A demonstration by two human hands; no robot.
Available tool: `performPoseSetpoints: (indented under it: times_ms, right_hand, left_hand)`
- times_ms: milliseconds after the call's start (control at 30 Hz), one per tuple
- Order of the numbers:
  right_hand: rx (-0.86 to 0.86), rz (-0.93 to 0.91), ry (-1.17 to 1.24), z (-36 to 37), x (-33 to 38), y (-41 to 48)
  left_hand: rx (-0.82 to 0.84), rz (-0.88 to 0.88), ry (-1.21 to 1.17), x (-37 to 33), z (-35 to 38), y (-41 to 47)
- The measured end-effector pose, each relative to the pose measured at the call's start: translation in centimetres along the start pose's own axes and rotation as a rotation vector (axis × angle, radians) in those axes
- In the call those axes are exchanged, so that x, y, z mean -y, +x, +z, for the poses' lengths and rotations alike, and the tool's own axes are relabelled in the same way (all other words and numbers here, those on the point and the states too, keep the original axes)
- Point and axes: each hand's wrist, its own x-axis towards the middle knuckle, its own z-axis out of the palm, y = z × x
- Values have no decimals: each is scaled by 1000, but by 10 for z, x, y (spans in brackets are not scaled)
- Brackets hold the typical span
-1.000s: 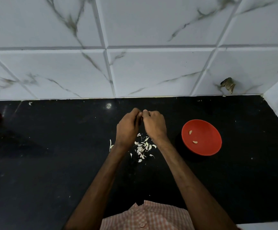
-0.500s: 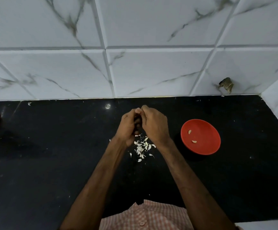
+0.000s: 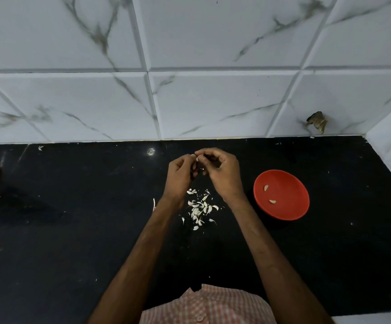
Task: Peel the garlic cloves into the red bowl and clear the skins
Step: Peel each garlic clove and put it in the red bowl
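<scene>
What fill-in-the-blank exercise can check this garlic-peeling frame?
1. The red bowl holds ___ peeled cloves.
2. The skins lie on the ___ counter.
3. The left hand and right hand pinch a garlic clove; the bowl is nearer the ___ one.
Missing: two; black; right.

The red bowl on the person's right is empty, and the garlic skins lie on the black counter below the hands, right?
Not empty: the head view shows two peeled cloves lying in the red bowl. The rest holds: it sits on the person's right, and the garlic skins lie on the black counter below the left hand and right hand.
</scene>
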Motion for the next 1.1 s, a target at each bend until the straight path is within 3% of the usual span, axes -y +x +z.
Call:
performPoseSetpoints:
  times_ms: [267,433,767,967,1100]
  right_hand:
    - [27,70,121,3,3,-2]
    - [22,130,267,1,4,-2]
    - [-102,165,265,-2,-10,-2]
    - [-120,220,234,-1,-24,-5]
    - [-129,285,257,-1,-36,-8]
  left_hand:
    - [-88,142,71,15,-7,9]
    - [-83,138,150,25,-18,15]
    - [-9,95,548,54,-33,20]
    - [31,93,964,77,-43,19]
    - [154,61,1277,104,-45,13]
